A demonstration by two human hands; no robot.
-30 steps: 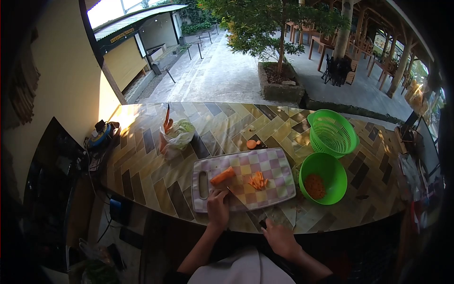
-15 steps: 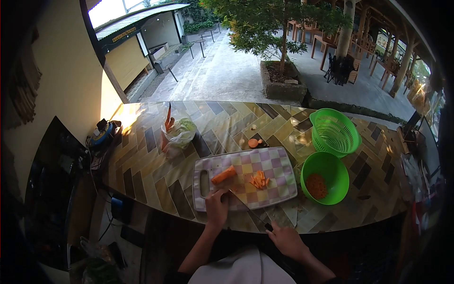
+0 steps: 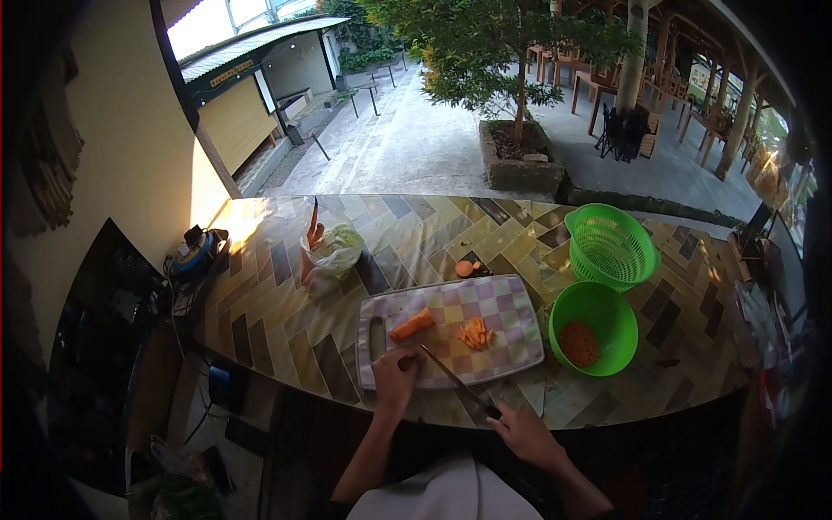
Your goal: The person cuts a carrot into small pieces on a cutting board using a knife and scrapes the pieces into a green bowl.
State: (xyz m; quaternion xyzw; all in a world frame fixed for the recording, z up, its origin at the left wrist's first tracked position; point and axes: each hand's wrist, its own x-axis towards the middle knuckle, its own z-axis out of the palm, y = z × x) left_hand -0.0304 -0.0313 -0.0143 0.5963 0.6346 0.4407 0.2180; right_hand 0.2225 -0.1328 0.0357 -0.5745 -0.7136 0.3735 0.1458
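My right hand grips the dark handle of a knife at the near edge of the table. The blade points up and left across the cutting board's front rim, its tip close to my left hand. My left hand is closed, fingers bent together over the lower left of the checkered cutting board; what they hold, if anything, is hidden. Just above them lies a thick peeled carrot piece. To its right is a small pile of carrot sticks on the board.
On the right stand a green bowl with orange bits inside and a green colander behind it. Carrot ends lie behind the board. A plastic bag of vegetables sits at the back left of the tiled-pattern table.
The knife has turned in my right hand so that more of its blade's flat side shows. My left hand stays in nearly the same place. The view has tilted slightly.
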